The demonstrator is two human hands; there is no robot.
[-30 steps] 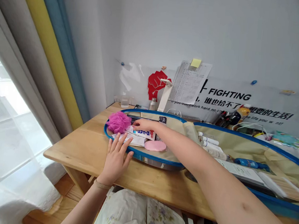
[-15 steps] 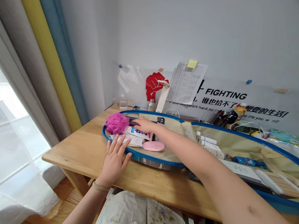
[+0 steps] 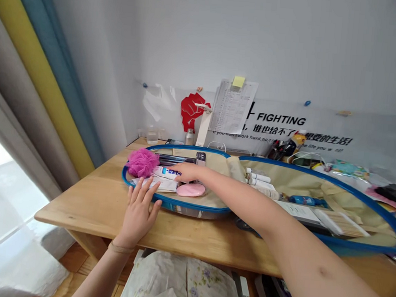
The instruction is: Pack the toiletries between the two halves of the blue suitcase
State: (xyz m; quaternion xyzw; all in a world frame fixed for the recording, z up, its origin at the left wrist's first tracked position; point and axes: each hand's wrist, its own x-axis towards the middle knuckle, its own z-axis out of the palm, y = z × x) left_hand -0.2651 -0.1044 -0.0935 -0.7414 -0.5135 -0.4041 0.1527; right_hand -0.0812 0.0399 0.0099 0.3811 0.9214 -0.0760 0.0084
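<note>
A travel case with a blue rim (image 3: 193,207) lies open on the wooden table. In its left half are a pink bath puff (image 3: 143,163), a toothpaste tube (image 3: 165,172), a white packet (image 3: 165,184), a pink oval case (image 3: 190,190) and a dark long pack (image 3: 176,160). My right hand (image 3: 189,172) reaches in from the right, its thumb and fingers closed about the tube's right end. Fingers spread, my left hand (image 3: 140,215) rests on the front left rim, its fingertips by the white packet.
The case's right half holds white bottles (image 3: 259,177), a blue bottle (image 3: 304,200), a white box (image 3: 298,212) and a pack of thin sticks (image 3: 342,223). Behind stand a white lamp (image 3: 204,128), a metal bottle (image 3: 189,137) and a pen holder (image 3: 281,149). Curtains hang at left.
My right hand has come off the dark long pack at the back and moved forward onto the toothpaste tube. My left hand stays at the rim. The view has turned slightly right.
</note>
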